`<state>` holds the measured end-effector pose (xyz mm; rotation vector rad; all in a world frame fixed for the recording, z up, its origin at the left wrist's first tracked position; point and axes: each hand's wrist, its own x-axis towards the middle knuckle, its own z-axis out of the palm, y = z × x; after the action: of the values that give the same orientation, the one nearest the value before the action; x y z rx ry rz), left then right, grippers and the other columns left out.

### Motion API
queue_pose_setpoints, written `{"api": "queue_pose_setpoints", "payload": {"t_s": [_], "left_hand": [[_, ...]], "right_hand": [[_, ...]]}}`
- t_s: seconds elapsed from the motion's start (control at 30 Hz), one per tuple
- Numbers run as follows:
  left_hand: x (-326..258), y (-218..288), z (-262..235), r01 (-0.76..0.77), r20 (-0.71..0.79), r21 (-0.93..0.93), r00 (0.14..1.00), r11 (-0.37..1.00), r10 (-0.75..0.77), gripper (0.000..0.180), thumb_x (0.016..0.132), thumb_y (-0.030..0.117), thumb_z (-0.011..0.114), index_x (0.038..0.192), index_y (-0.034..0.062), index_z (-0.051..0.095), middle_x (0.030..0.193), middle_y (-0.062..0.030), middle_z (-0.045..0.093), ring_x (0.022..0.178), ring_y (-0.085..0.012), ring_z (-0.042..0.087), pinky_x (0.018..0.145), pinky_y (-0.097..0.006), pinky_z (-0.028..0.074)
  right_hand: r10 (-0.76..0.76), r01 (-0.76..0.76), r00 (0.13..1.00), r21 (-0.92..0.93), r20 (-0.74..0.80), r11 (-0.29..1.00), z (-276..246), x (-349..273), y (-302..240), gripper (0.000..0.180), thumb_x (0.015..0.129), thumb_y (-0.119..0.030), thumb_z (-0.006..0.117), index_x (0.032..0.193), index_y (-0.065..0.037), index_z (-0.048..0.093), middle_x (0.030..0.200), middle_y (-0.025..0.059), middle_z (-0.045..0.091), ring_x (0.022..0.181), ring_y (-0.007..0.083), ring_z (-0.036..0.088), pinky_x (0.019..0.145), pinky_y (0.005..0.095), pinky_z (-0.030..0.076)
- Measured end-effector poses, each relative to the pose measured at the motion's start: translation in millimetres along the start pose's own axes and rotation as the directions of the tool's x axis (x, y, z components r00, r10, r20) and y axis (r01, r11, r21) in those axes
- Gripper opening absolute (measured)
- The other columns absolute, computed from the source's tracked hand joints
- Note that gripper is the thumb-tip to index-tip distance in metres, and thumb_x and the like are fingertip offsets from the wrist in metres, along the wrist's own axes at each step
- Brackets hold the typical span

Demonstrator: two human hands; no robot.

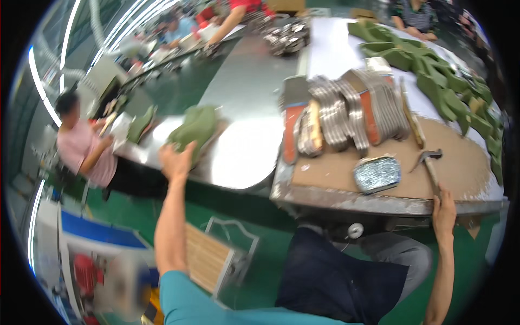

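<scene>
My left hand (176,161) reaches out over the near edge of the metal counter, fingers and thumb apart, at the near end of green shoe lasts (197,125). The lasts are blurred; the fingertips meet their edge. On the right, my right hand (445,210) is closed round the wooden handle of a hammer (429,157), whose dark curved head lies over the brown board. Left of the hammer sits an open tin (377,174) holding small shiny pieces, possibly tacks. Behind it, several grey and orange-brown insoles (346,111) stand in a packed row.
The metal counter (246,157) meets the workbench edge (346,199). Many green lasts (439,81) cover the bench's far right. A wooden stick (411,116) lies by the insoles. A person in pink (86,146) works at left; others are farther back. Shiny metal pieces (287,37) are heaped behind.
</scene>
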<state>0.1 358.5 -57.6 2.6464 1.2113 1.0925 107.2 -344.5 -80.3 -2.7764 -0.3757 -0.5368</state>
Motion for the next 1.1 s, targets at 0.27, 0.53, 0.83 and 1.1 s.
{"api": "queue_pose_setpoints", "payload": {"t_s": [0.27, 0.53, 0.83, 1.1], "left_hand": [[79, -78, 28, 0.151, 0.03, 0.454, 0.982, 0.878, -0.185, 0.072, 0.08, 0.03, 0.072, 0.135, -0.0001, 0.035, 0.142, -0.0214, 0.033, 0.127, -0.0387, 0.039, 0.102, -0.052, 0.035], [-81, 172, 43, 0.147, 0.47, -0.719, 0.822, 0.679, 0.32, 0.059, 0.083, 0.025, 0.07, 0.129, -0.0056, 0.048, 0.087, -0.01, 0.068, 0.072, -0.013, 0.061, 0.07, -0.028, 0.049], [-105, 190, 22, 0.478, 0.478, -0.874, 0.878, 0.084, -0.022, 0.037, 0.093, 0.019, 0.056, 0.124, 0.0032, 0.043, 0.093, -0.008, 0.057, 0.063, -0.0176, 0.059, 0.059, -0.029, 0.05], [-150, 179, 30, 0.465, 0.485, -0.833, 0.875, 0.298, -0.01, 0.057, 0.096, 0.036, 0.044, 0.138, -0.0002, 0.03, 0.125, -0.0167, 0.043, 0.105, -0.0285, 0.043, 0.088, -0.039, 0.034]], "right_hand": [[-0.026, -0.009, 0.983, -0.188, -0.183, 0.982, 9, 6, -22, 0.037, 0.081, -0.008, 0.064, 0.118, -0.01, 0.061, 0.093, 0.012, 0.058, 0.086, 0.0306, 0.055, 0.075, 0.0399, 0.044], [-0.005, -0.007, 0.982, -0.063, -0.189, 0.998, 8, 21, -18, 0.028, 0.075, -0.009, 0.067, 0.103, -0.007, 0.066, 0.093, 0.0126, 0.06, 0.087, 0.0313, 0.056, 0.077, 0.0401, 0.046], [0.336, -0.262, 0.923, 0.331, -0.188, 0.906, 3, 109, 29, 0.031, 0.081, -0.025, 0.065, 0.103, -0.002, 0.064, 0.107, 0.0178, 0.061, 0.102, 0.0343, 0.056, 0.091, 0.0424, 0.043], [0.792, -0.666, 0.539, 0.722, 0.288, 0.19, 86, 261, 119, 0.045, 0.086, -0.033, 0.063, 0.109, 0.007, 0.057, 0.107, 0.0204, 0.061, 0.08, 0.027, 0.066, 0.057, 0.035, 0.052]]}}
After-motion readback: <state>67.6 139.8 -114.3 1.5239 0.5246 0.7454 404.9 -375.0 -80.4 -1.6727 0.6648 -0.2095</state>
